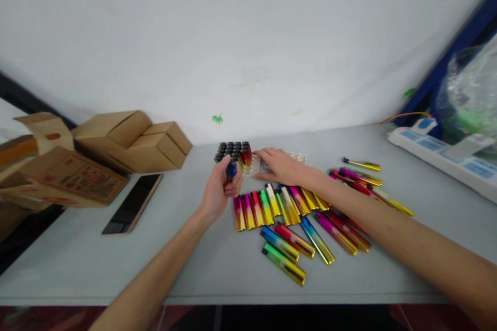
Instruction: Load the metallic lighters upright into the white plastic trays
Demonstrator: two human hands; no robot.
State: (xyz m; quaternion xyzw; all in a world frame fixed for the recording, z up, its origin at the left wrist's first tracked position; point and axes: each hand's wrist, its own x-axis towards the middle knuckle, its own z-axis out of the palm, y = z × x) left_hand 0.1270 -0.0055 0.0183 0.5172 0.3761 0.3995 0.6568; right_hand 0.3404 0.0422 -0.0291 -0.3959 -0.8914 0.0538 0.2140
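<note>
Blue lighter (231, 170) sits clamped upright in the left hand (218, 190) just near the half-filled tray (254, 164), which the right hand (280, 165) steadies with fingers flat and spread, so I judge slotting is underway and calls for careful lining-up over an empty hole.

tray (298, 156) half hidden, bag (471, 93) cut off

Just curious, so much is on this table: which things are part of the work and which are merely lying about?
In use: left hand holding a blue lighter; right hand on the white tray; loose lighters.
Lying about: cardboard boxes, phone, power strip, plastic bag.
</note>
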